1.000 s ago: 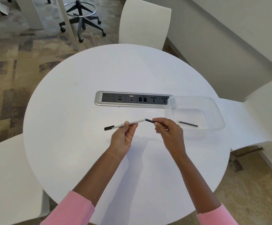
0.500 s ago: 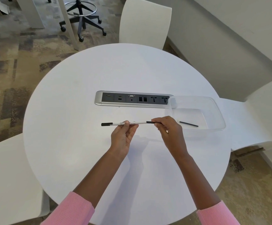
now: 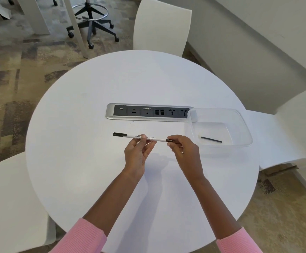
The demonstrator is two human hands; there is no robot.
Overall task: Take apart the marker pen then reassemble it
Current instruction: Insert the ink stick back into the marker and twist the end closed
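A slim white marker pen (image 3: 130,136) with a black cap on its left end is held level above the round white table (image 3: 86,161). My left hand (image 3: 138,152) pinches the white barrel near its middle. My right hand (image 3: 183,149) pinches the small black piece (image 3: 170,140) at the barrel's right end; the piece touches the barrel. A thin black rod (image 3: 211,139) lies alone in the clear plastic tray (image 3: 240,117) to the right of my hands.
A silver socket strip (image 3: 148,112) is set into the table behind the pen; the tray overlaps its right end. White chairs stand at the far side (image 3: 162,26), the right (image 3: 298,125) and the near left (image 3: 8,207). A wheeled stool (image 3: 92,21) stands on the carpet beyond.
The pen has swung from tilted to level. The black piece in my right hand, apart from the barrel a second ago, now meets the barrel's right end.
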